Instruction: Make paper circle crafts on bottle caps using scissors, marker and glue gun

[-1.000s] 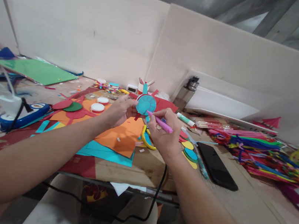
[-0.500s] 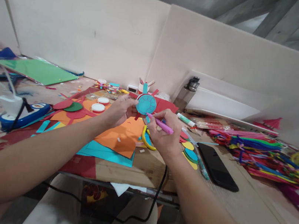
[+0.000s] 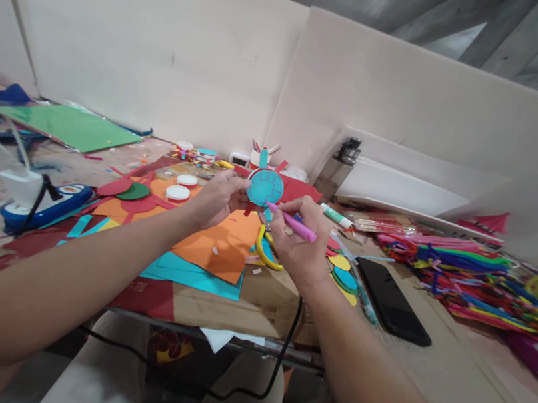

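Note:
My left hand [image 3: 216, 199] is closed on a round teal paper disc [image 3: 263, 187] with drawn lines and red paper strips behind it, held up above the table. My right hand [image 3: 300, 238] grips a pink marker [image 3: 292, 223] whose tip touches the lower right edge of the disc. Under both hands lie orange paper [image 3: 222, 245] and teal paper [image 3: 187, 273] sheets, and yellow-handled scissors [image 3: 264, 254] rest just below my right hand.
A black phone [image 3: 393, 301] lies right of my right hand, beside yellow and teal paper ovals [image 3: 343, 274]. A heap of coloured pipe cleaners [image 3: 470, 279] fills the right side. A white-green glue stick [image 3: 335, 215], a bottle [image 3: 335, 167], white-lidded jars [image 3: 178, 193], a green sheet [image 3: 68, 126] and a blue tool [image 3: 43, 205] lie around.
The marker tip has shifted slightly along the lower edge of the disc. Both hands otherwise stay where they were.

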The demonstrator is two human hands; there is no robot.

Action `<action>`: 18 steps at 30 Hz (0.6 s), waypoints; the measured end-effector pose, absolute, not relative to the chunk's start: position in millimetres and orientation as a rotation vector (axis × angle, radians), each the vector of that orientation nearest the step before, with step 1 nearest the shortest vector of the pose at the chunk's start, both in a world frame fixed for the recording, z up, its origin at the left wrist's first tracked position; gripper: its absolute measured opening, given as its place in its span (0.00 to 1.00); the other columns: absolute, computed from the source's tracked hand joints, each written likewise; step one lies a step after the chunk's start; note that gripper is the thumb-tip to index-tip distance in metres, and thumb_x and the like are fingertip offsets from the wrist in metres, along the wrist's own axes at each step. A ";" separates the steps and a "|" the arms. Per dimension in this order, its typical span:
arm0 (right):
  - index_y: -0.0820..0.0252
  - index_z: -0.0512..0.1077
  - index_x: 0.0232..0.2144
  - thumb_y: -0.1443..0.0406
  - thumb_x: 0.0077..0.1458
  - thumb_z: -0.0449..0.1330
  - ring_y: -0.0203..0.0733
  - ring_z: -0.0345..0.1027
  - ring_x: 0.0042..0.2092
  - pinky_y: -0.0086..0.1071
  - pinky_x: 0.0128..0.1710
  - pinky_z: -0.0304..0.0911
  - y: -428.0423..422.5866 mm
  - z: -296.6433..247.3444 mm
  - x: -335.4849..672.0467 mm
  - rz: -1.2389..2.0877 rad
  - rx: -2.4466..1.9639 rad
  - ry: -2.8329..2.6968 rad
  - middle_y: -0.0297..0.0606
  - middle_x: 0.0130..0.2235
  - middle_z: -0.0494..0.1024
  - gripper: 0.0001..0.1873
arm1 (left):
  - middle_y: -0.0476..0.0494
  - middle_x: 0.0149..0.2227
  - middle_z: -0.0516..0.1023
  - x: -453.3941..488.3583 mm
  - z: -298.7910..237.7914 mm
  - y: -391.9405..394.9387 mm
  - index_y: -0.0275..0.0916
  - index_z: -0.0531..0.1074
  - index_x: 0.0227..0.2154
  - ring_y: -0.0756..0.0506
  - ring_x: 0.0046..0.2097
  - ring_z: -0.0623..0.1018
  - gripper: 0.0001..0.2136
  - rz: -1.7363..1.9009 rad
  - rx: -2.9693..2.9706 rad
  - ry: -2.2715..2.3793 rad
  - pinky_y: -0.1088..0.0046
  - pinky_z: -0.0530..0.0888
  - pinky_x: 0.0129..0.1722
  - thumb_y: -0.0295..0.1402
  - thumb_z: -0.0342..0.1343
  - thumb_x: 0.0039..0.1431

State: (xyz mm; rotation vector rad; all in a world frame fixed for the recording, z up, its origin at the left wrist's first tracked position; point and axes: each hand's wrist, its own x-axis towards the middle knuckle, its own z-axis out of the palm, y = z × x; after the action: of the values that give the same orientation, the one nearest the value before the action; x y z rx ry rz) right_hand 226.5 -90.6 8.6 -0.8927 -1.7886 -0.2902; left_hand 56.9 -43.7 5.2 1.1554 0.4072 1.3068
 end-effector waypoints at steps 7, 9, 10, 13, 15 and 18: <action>0.55 0.63 0.27 0.66 0.55 0.59 0.40 0.64 0.30 0.36 0.33 0.57 -89.8 9.3 226.8 -0.318 -0.896 -1.794 0.32 0.26 0.70 0.08 | 0.42 0.31 0.80 56.8 5.4 -43.8 0.34 0.70 0.32 0.41 0.41 0.82 0.09 1.308 1.154 0.419 0.56 0.77 0.48 0.32 0.61 0.51; 0.55 0.63 0.27 0.66 0.55 0.59 0.40 0.64 0.30 0.36 0.32 0.58 -89.8 9.3 226.7 -0.313 -0.896 -1.797 0.32 0.26 0.70 0.08 | 0.42 0.30 0.80 56.6 5.3 -43.6 0.34 0.70 0.32 0.41 0.41 0.82 0.08 1.307 1.156 0.414 0.56 0.77 0.48 0.32 0.60 0.51; 0.55 0.63 0.27 0.66 0.55 0.59 0.39 0.65 0.30 0.36 0.32 0.58 -89.9 9.3 226.7 -0.304 -0.895 -1.800 0.33 0.26 0.71 0.08 | 0.42 0.30 0.80 56.5 5.2 -43.5 0.34 0.70 0.32 0.41 0.41 0.82 0.08 1.306 1.158 0.412 0.56 0.77 0.48 0.32 0.60 0.51; 0.56 0.64 0.27 0.67 0.55 0.59 0.39 0.65 0.30 0.36 0.32 0.58 -90.2 9.0 226.3 -0.290 -0.887 -1.796 0.33 0.27 0.71 0.07 | 0.42 0.30 0.80 56.8 5.0 -43.7 0.34 0.70 0.33 0.41 0.40 0.82 0.08 1.308 1.153 0.411 0.56 0.78 0.48 0.32 0.60 0.52; 0.56 0.63 0.27 0.67 0.55 0.59 0.39 0.65 0.30 0.36 0.32 0.58 -90.1 8.6 226.1 -0.296 -0.883 -1.789 0.32 0.27 0.71 0.07 | 0.42 0.30 0.80 57.5 5.2 -44.5 0.34 0.69 0.33 0.41 0.40 0.82 0.08 1.306 1.140 0.420 0.56 0.78 0.47 0.31 0.60 0.51; 0.55 0.63 0.27 0.67 0.55 0.60 0.39 0.64 0.30 0.36 0.32 0.58 -89.2 7.9 225.8 -0.302 -0.888 -1.782 0.32 0.26 0.71 0.08 | 0.43 0.30 0.80 58.4 5.4 -45.8 0.35 0.69 0.35 0.40 0.40 0.82 0.09 1.300 1.128 0.433 0.55 0.78 0.46 0.31 0.60 0.52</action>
State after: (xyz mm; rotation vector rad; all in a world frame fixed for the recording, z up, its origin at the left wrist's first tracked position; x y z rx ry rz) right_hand 225.8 -89.2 7.9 -0.8884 -1.7821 -0.3024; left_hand 58.4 -45.8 5.4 1.1282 0.4327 1.3004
